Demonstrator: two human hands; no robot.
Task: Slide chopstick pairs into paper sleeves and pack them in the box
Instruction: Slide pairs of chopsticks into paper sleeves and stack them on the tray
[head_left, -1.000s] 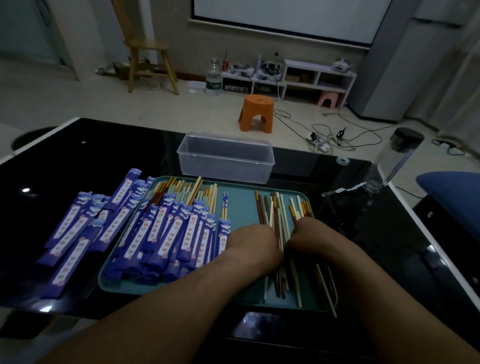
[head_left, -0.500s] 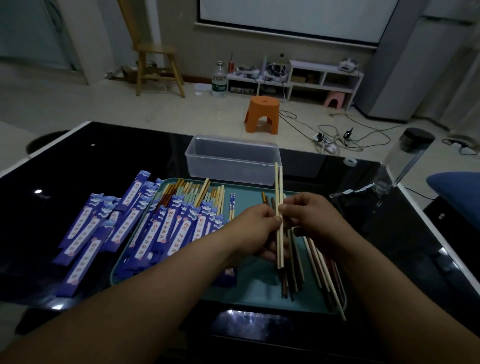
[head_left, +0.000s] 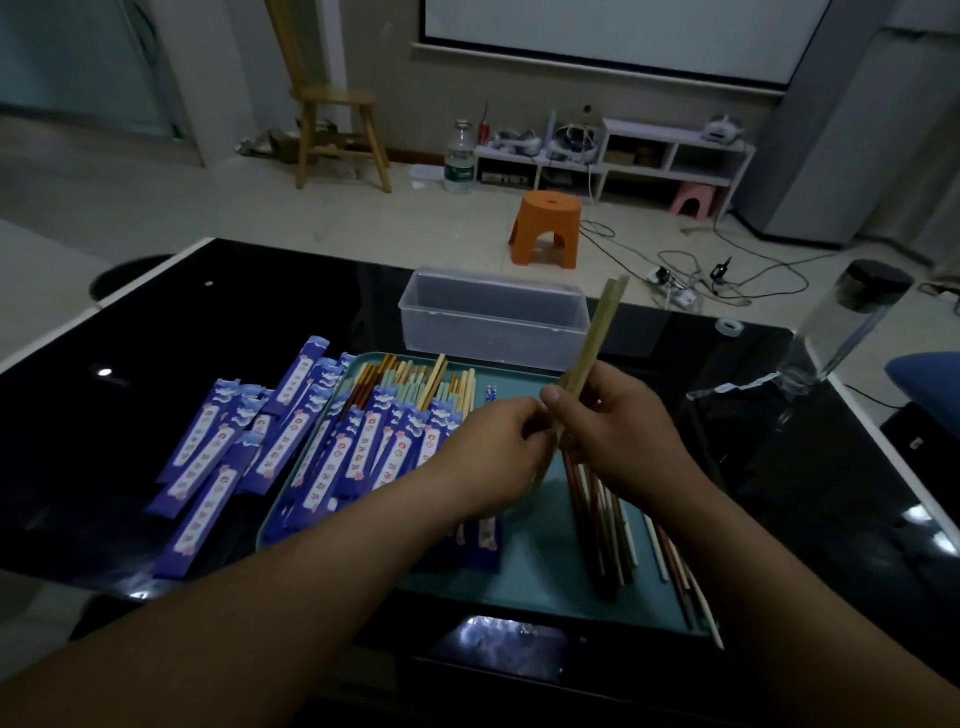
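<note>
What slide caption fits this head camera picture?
A chopstick pair held by left hand and right hand over the tray, paper sleeves beside, box behind.

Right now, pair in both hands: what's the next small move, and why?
Probably the left hand lets go and fetches a sleeve from the pile at left. The right hand also grips the pair, which is bare, and the box looks empty.

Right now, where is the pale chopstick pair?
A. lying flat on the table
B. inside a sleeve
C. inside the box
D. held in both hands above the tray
D: the left hand and the right hand both grip the pair, which slants up above the tray.
</note>
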